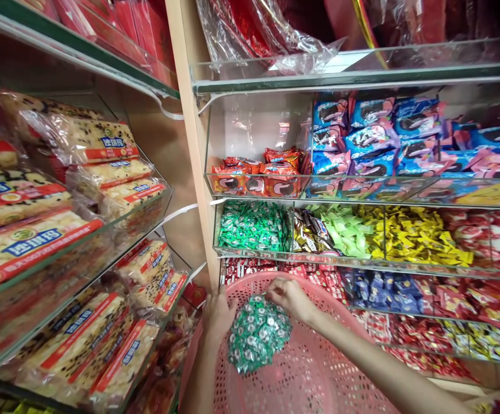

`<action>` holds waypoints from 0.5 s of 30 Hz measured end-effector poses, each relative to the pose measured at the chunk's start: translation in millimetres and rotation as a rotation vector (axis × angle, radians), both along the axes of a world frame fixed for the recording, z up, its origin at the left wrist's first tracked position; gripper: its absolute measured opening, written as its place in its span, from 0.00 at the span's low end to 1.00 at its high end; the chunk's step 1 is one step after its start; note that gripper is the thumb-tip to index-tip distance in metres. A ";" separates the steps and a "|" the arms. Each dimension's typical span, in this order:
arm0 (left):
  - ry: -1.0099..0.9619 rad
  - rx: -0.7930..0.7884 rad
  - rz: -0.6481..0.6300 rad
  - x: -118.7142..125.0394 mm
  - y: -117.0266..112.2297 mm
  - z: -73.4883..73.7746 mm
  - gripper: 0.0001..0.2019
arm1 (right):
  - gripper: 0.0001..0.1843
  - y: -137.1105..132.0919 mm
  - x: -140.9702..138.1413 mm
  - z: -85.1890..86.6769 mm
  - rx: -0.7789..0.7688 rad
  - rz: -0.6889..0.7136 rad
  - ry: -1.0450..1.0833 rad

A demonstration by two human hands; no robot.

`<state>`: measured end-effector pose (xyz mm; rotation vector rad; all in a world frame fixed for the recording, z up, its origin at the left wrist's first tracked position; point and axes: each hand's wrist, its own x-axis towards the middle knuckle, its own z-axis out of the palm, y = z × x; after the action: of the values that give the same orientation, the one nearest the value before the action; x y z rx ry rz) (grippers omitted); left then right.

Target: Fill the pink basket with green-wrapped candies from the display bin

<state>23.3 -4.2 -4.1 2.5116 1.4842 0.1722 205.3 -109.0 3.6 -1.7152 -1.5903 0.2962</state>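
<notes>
A pink perforated plastic basket (pixel 340 345) is below me, with a heap of small green-wrapped candies (pixel 258 333) against its far left side. My left hand (pixel 218 316) is at the basket's left rim, its thumb on the inner side and its fingers around the edge. At the far side, my right hand (pixel 291 299) is closed, fingers curled down at the upper right edge of the green heap. What sits between those fingertips is hidden.
Straight ahead, a glass shelf bin holds more green candies (pixel 254 225), beside yellow-wrapped candies (pixel 418 233). Blue cookie packs (pixel 370 135) fill the shelf above. Packaged puffed-rice bars (pixel 30 241) crowd the left shelves, and a wooden post (pixel 192 132) divides the two sides.
</notes>
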 end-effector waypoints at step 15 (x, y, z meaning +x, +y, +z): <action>-0.021 0.018 -0.017 0.8 1.0 -3.3 0.24 | 0.10 -8.5 12.3 -49.5 -0.155 -0.208 -0.113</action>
<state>24.1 -3.1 -7.4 2.5275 1.4596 0.2098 217.6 -117.5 -45.9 -2.0304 -1.4843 0.2276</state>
